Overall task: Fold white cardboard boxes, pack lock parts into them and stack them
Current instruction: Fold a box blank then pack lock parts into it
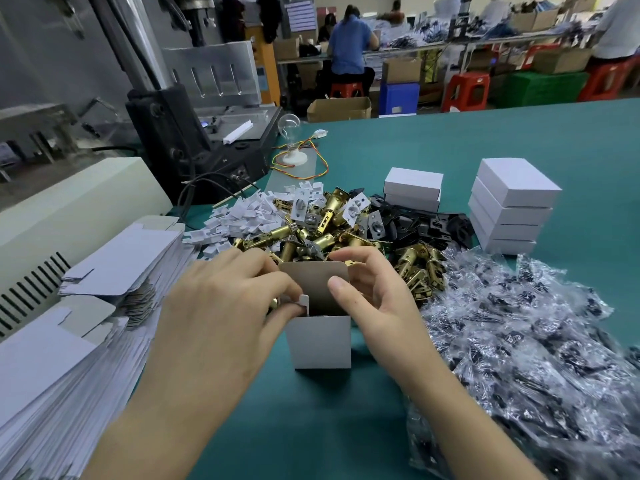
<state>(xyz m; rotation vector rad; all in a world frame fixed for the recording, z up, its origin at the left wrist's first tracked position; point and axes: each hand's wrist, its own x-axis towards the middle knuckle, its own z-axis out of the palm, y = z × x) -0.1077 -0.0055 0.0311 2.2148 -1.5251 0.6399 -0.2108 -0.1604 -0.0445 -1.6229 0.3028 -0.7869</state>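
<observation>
A small white cardboard box [320, 341] stands upright on the green table [519, 140], its top open and its grey back flap raised. My left hand [221, 306] pinches a small white plastic part [304, 304] at the box's left rim. My right hand [370, 289] holds the right side of the raised flap, thumb on its inner face. Behind the box lies a heap of brass latch bolts [322, 230], white plastic pieces [242, 216] and black plates [415, 223]. The box's inside is mostly hidden.
Flat white box blanks [86, 334] are stacked at left. Finished white boxes stand stacked at back right [512, 206] and centre [412, 188]. Clear bags of black parts [519, 341] cover the right. A machine [194, 133] and a bulb with wires [291, 143] sit behind.
</observation>
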